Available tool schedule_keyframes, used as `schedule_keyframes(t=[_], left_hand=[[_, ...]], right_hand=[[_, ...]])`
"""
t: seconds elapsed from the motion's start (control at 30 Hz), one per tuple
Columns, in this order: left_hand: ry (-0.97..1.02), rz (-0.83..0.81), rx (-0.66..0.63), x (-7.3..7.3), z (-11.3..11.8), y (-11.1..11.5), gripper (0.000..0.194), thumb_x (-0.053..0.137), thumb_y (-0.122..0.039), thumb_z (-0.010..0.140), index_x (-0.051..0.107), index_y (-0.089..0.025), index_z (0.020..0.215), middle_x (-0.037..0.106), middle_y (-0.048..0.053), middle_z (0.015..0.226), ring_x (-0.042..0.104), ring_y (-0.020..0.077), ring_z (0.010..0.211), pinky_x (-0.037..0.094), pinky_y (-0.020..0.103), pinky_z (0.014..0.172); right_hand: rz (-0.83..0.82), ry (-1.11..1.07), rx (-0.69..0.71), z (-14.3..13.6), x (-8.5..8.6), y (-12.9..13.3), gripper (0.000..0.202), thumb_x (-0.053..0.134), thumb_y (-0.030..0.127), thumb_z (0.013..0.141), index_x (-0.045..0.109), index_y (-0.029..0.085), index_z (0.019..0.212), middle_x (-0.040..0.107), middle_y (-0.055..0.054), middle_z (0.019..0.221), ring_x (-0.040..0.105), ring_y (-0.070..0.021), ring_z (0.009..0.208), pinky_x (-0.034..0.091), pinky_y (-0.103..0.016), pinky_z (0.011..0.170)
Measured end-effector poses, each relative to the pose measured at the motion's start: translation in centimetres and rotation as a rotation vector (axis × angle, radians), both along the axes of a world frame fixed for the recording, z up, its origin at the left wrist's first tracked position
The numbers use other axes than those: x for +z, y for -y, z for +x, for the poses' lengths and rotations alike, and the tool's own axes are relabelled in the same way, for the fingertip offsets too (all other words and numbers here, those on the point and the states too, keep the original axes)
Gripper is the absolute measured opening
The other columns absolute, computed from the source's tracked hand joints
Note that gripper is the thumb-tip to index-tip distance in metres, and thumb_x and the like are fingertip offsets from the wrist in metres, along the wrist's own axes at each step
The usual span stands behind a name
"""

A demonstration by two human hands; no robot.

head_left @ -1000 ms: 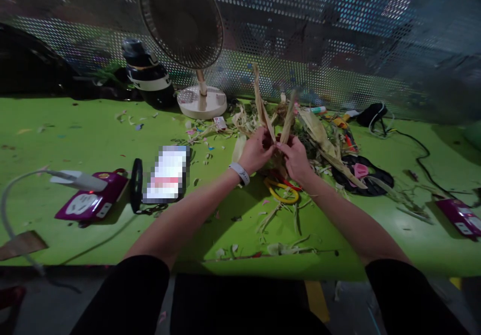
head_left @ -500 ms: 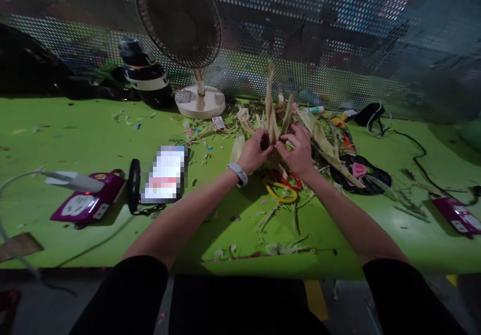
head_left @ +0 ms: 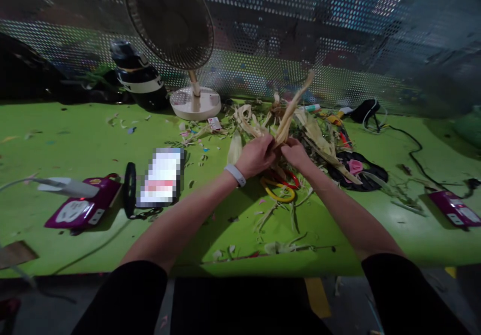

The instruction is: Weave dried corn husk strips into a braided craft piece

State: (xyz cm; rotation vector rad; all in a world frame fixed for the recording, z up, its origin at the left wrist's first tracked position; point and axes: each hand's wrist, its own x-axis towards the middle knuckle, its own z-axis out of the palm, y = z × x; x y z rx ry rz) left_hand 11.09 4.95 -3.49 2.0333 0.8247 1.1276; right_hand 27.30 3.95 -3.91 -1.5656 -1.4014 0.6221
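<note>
1. Two bare hands are brought together in front and to the right of the beige, round-based desk fan (head_left: 171, 32), above a bright green tabletop (head_left: 225, 240).
2. A long, twisted, straw-coloured strip of dry husk (head_left: 295, 107) is held upright by its lower end, to the right of the fan and nearer the table's front edge.
3. The strip's base is gripped by the curled fingers of the left hand (head_left: 257, 154); the fingers of the right hand (head_left: 296, 153) are drawn closed against the same end, though the exact pinch is hidden.
4. The low grip is probably chosen so that the base is steadied and the upper length left free.
5. The long axis is tilted: the strip is pointed upward and rightward from the hands, its tip leaning away from the fan.
6. A yellow, loop-shaped handle (head_left: 281, 199) is laid just below the hands, farther from the fan, presumably within easy reach.
7. Loose, pale husk pieces (head_left: 315, 134) are heaped to the fan's right, perhaps kept close for convenience.
</note>
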Motion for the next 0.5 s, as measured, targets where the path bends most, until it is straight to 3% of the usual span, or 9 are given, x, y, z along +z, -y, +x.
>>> schedule_keyframes(t=[0.1, 0.2, 0.27, 0.33, 0.5], left_hand=[[0.231, -0.176, 0.074, -0.4, 0.0, -0.5, 0.020, 0.063, -0.011, 0.068, 0.046, -0.021, 0.074, 0.049, -0.004, 0.065, 0.044, 0.0105, 0.058, 0.035, 0.025, 0.060], [0.583, -0.579, 0.196, -0.7, 0.5, -0.9, 0.021, 0.060, -0.014, 0.070, 0.043, -0.021, 0.078, 0.051, -0.005, 0.062, 0.050, 0.0093, 0.054, 0.039, 0.022, 0.056], [0.713, -0.778, 0.242, -0.7, 0.8, -0.9, 0.023, 0.060, -0.013, 0.070, 0.043, -0.021, 0.083, 0.055, -0.005, 0.060, 0.051, 0.0088, 0.050, 0.040, 0.021, 0.052], [0.741, -0.815, 0.259, -0.6, 1.0, -0.7, 0.022, 0.061, -0.014, 0.071, 0.046, -0.020, 0.087, 0.056, -0.005, 0.060, 0.052, 0.0077, 0.049, 0.040, 0.019, 0.051], [0.540, -0.602, 0.233, -0.9, 0.6, -0.7, 0.016, 0.056, -0.017, 0.081, 0.049, -0.020, 0.095, 0.057, -0.004, 0.066, 0.055, 0.0085, 0.055, 0.045, 0.020, 0.052]], right_hand=[[-0.102, -0.152, -0.074, 0.1, -0.1, -0.3, 0.025, 0.061, 0.036, 0.071, 0.057, 0.019, 0.053, 0.053, 0.002, 0.049, 0.050, -0.0148, 0.054, 0.041, -0.029, 0.058], [-0.095, -0.271, -0.134, 0.7, -0.5, -0.8, 0.037, 0.066, 0.052, 0.069, 0.057, 0.019, 0.055, 0.054, 0.001, 0.050, 0.053, -0.0153, 0.057, 0.042, -0.028, 0.059], [-0.092, -0.387, -0.157, 1.0, -0.8, -1.0, 0.043, 0.064, 0.061, 0.068, 0.059, 0.019, 0.059, 0.057, 0.001, 0.054, 0.056, -0.0158, 0.060, 0.042, -0.027, 0.058], [-0.092, -0.476, -0.176, 1.2, -1.0, -1.2, 0.049, 0.059, 0.069, 0.069, 0.061, 0.020, 0.065, 0.060, 0.000, 0.057, 0.059, -0.0164, 0.063, 0.044, -0.026, 0.058], [-0.092, -0.510, -0.105, 1.0, -0.5, -0.9, 0.051, 0.060, 0.071, 0.067, 0.063, 0.020, 0.068, 0.062, -0.001, 0.059, 0.063, -0.0188, 0.070, 0.046, -0.028, 0.064]])
